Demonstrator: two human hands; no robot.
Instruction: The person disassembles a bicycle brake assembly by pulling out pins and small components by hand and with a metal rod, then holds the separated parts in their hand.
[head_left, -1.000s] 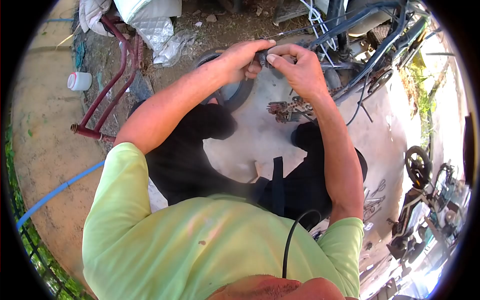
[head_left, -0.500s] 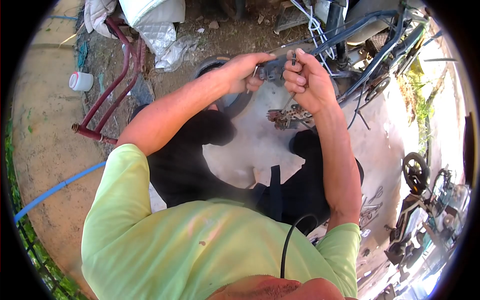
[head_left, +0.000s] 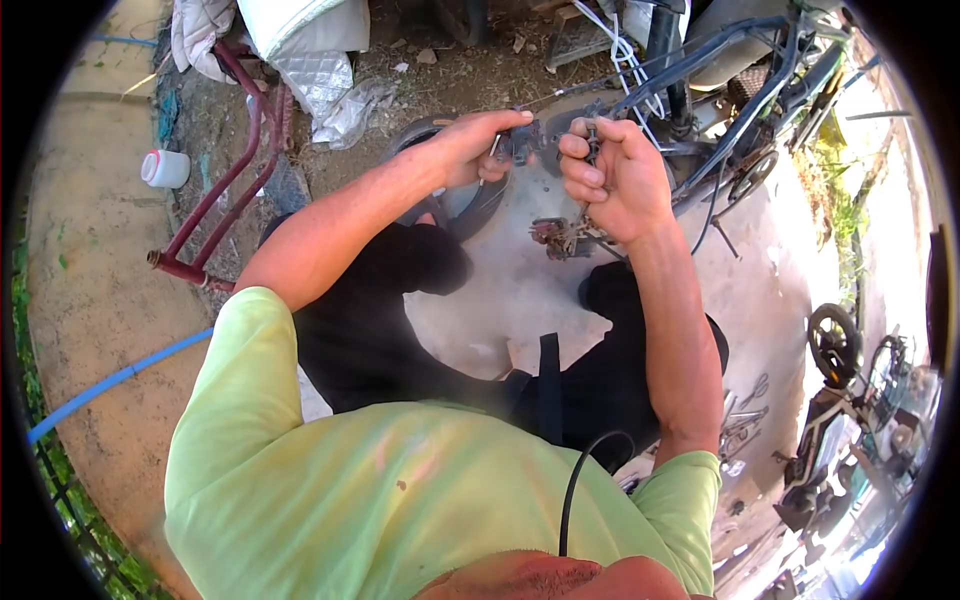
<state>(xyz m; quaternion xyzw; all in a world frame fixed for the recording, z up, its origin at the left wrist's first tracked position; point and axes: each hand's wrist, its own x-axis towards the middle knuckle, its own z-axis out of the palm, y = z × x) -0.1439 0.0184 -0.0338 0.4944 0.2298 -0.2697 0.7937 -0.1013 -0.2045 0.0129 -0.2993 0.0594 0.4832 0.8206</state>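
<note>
My left hand (head_left: pixel 468 148) is closed round a thin metal rod (head_left: pixel 496 146), with a dark metal part (head_left: pixel 522 142) right at its fingertips. Whether those two are joined I cannot tell. My right hand (head_left: pixel 622 180) faces it a short way off, fingers curled and thumb pressed on a small dark metal piece (head_left: pixel 593 142); its exact kind is unclear. Below the right hand, a rusty metal mechanism (head_left: pixel 560 238) lies on the pale ground. Behind the left forearm is a black tire (head_left: pixel 480 212), partly hidden.
A dark bike frame (head_left: pixel 725 60) stands at upper right, with white cord (head_left: pixel 625 50) near it. A red metal fork-like frame (head_left: pixel 225 180) and a white jar (head_left: pixel 165 169) are at left. Loose tools (head_left: pixel 742 425) and bike parts (head_left: pixel 835 440) lie at right.
My right hand has turned slightly and lowered, bringing the small dark piece down. My left hand has shifted slightly left, and the dark part by its fingertips shows more.
</note>
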